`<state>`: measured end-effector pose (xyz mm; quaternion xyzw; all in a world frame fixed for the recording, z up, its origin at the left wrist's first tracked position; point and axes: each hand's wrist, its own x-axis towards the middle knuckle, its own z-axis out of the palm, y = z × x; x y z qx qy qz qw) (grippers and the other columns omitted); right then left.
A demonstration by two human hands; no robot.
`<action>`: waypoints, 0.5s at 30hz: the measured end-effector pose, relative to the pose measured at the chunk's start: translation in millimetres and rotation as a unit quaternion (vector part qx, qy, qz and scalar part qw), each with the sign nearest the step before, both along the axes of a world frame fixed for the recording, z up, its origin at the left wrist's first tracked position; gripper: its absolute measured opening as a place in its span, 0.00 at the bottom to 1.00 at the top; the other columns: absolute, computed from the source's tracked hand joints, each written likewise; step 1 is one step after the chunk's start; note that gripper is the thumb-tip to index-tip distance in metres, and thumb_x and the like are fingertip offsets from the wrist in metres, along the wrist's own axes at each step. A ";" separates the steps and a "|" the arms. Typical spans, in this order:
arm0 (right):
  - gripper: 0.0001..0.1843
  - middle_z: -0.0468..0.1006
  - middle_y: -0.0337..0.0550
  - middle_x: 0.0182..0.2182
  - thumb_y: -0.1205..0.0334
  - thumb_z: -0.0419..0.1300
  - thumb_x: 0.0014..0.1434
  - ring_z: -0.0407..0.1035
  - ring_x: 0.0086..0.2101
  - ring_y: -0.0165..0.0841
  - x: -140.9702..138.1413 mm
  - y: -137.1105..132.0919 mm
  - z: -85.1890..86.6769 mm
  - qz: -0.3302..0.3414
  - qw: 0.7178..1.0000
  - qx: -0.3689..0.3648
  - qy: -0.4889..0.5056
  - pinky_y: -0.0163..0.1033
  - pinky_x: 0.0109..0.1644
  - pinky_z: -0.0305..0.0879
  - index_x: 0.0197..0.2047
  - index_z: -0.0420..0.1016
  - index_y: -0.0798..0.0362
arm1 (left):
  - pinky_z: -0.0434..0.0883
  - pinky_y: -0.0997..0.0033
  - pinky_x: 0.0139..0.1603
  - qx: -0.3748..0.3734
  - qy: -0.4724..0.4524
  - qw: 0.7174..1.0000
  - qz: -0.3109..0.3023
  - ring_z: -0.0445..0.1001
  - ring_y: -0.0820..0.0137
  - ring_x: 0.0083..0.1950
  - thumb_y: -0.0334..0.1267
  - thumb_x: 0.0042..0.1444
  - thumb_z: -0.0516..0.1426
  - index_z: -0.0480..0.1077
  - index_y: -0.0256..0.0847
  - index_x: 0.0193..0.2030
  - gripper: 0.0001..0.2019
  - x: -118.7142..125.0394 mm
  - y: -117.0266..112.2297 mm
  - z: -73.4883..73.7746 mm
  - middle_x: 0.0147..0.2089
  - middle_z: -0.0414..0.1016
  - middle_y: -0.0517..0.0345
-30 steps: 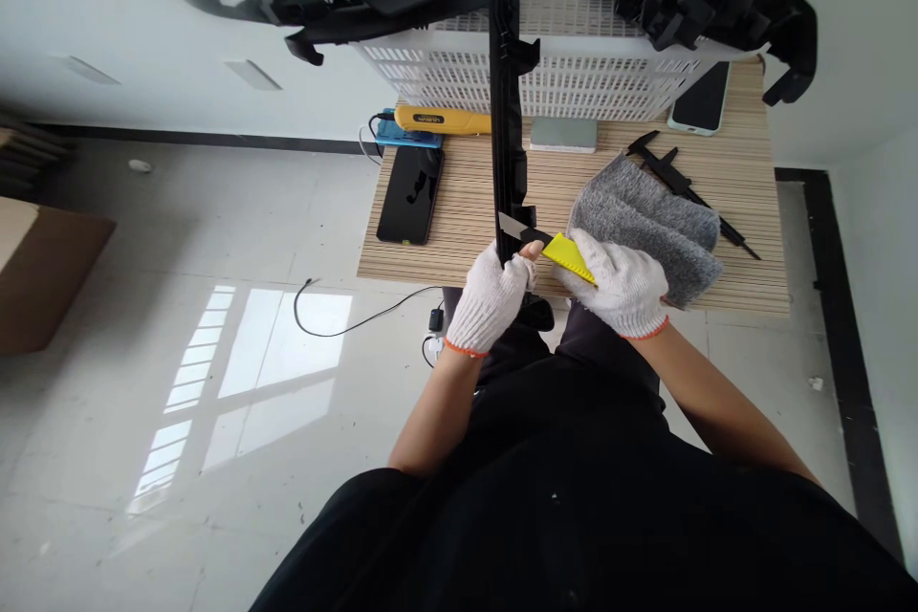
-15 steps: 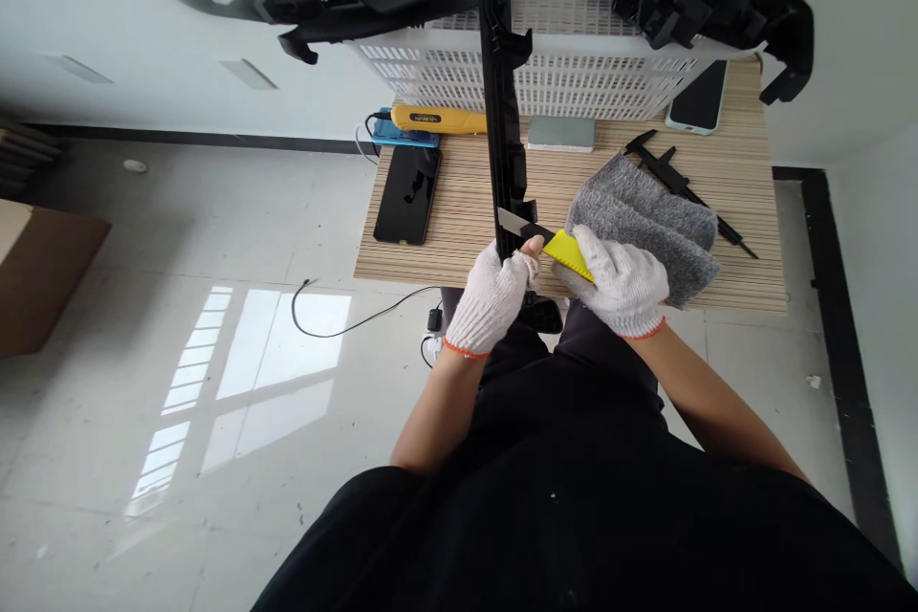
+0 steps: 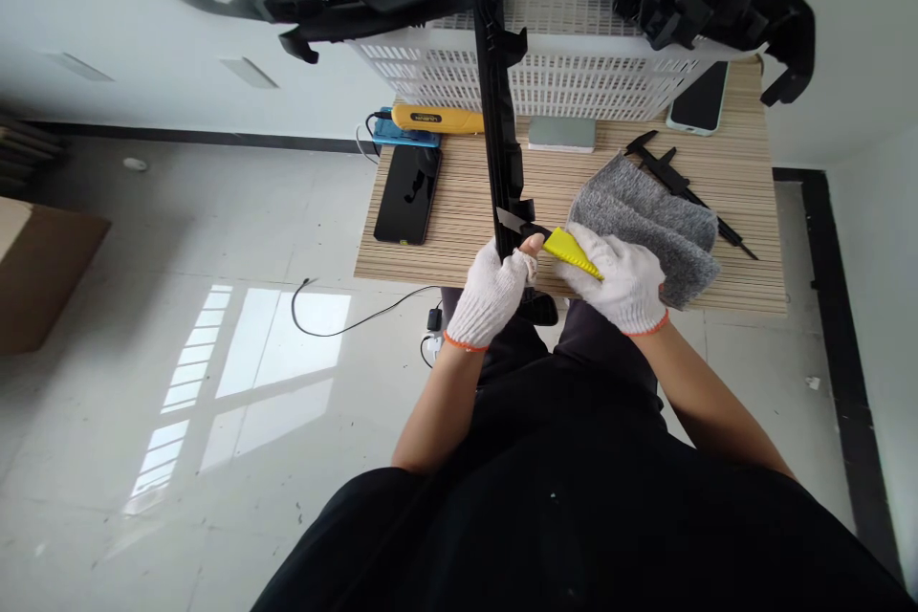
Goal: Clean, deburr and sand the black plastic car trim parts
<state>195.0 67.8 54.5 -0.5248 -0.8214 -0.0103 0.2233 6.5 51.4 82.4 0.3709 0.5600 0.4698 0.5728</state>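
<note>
1. Held black strip (image 3: 493, 86) in left hand (image 3: 494, 292), fingers curled closed round its lower end, on the near side of white basket (image 3: 574, 86). Saw strip's upper length cross in front of basket wall.
2. Closed right hand (image 3: 617, 277) firmly round yellow knife (image 3: 574, 251), also on basket's near side.
3. Laid blade (image 3: 510, 219) across strip, just to the basket side of left hand. Couldn't tell whether it cut or only touched.
4. Judged best done with blade kept shallow, pressure light, strokes short, so as not to gouge the plastic.
5. Noted left thumb tip (image 3: 534, 243), apparently bare, right beside knife. Judged safer kept behind the edge, clear of any slip.
6. Judged worth bracing strip well, given the long unsupported stretch toward basket.
7. Spotted grey cloth (image 3: 645, 220) and black caliper (image 3: 670, 178) on table (image 3: 463, 210), nearer than basket.
</note>
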 end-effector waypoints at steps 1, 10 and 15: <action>0.34 0.85 0.45 0.35 0.34 0.56 0.68 0.76 0.30 0.33 0.7 1.9 2.6 0.015 0.999 -0.027 0.028 0.38 0.35 0.67 0.62 0.81 0.51 | 0.61 0.74 0.28 0.016 0.022 1.000 -0.002 0.61 0.76 0.26 0.44 0.61 0.62 0.63 0.42 0.30 0.14 -2.6 0.7 -5.4 0.24 0.63 0.63; 0.30 0.87 0.48 0.47 0.40 0.62 0.66 0.82 0.42 0.40 1.0 6.3 7.5 0.044 0.982 -0.094 0.161 0.42 0.50 0.77 0.60 0.81 0.52 | 0.63 0.72 0.28 0.023 0.028 0.999 -0.010 0.61 0.74 0.26 0.49 0.59 0.65 0.63 0.42 0.28 0.19 -12.5 4.2 -13.3 0.24 0.64 0.62; 0.26 0.87 0.47 0.45 0.43 0.65 0.64 0.82 0.42 0.40 7.1 12.1 14.1 0.040 0.930 -0.210 0.300 0.44 0.50 0.78 0.56 0.84 0.51 | 0.64 0.72 0.26 0.006 0.023 0.999 -0.025 0.62 0.74 0.25 0.50 0.58 0.66 0.65 0.42 0.28 0.19 -17.3 4.7 -12.5 0.24 0.64 0.61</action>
